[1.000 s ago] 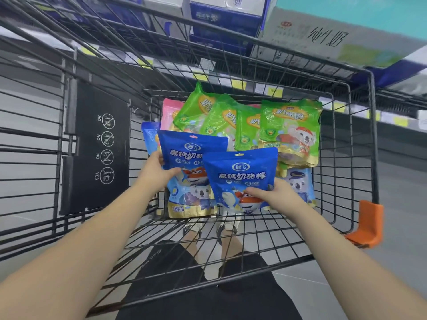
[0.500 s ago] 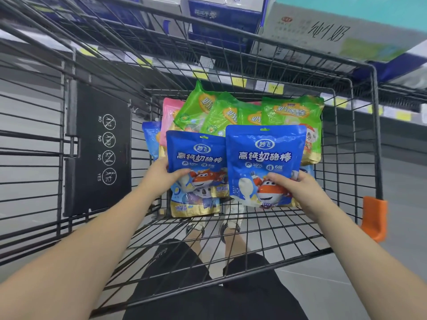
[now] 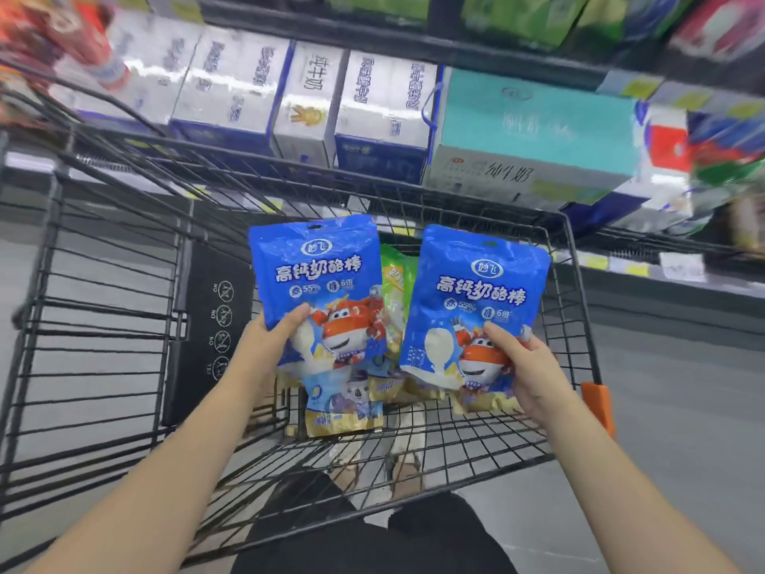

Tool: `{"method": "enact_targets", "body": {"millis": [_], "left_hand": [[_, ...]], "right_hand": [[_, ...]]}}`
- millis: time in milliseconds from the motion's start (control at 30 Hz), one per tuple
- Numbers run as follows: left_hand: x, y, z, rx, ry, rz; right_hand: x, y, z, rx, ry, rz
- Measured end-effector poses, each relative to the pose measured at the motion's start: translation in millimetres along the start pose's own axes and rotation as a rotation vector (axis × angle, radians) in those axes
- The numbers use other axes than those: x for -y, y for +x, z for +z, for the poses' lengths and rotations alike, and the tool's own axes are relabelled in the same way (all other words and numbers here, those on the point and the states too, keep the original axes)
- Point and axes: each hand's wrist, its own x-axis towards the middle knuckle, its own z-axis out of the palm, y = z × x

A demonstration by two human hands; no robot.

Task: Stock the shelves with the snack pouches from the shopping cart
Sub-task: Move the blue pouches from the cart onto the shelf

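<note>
Each hand holds one blue snack pouch upright above the black wire shopping cart [image 3: 573,283]. My left hand [image 3: 269,345] grips the lower left edge of the left blue pouch [image 3: 318,279]. My right hand [image 3: 525,366] grips the lower right corner of the right blue pouch [image 3: 472,300]. Between the two, a green pouch [image 3: 397,279] shows inside the cart. Another blue pouch with a gold bottom edge [image 3: 343,412] stands in the cart below the left one. Further pouches are hidden behind the lifted ones.
Shelves [image 3: 455,51] rise beyond the cart. White and blue milk cartons [image 3: 306,101] and a teal box [image 3: 534,134] fill the shelf just above the cart's far rim. Green and red packs sit higher up, blurred. An orange cart handle piece [image 3: 598,403] is at right.
Both hands have lifted their blue pouches up out of the pile. The view has tilted upward, bringing the shelves with milk cartons into sight.
</note>
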Motion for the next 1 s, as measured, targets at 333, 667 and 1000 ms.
{"method": "enact_targets", "body": {"millis": [333, 667, 1000], "left_hand": [[-87.4, -49.5, 37.5, 0.197, 0.086, 0.162], [-128.1, -105.5, 112.8, 0.508, 0.182, 0.181], [-107.1, -181.4, 216.2, 0.587, 0.241, 0.307]], "right_hand": [[74.9, -79.0, 1.9, -0.121, -0.047, -0.198], [102.2, -172.3, -61.8, -0.300, -0.010, -0.328], [101.0, -234.8, -175.7, -0.317, 0.124, -0.413]]}}
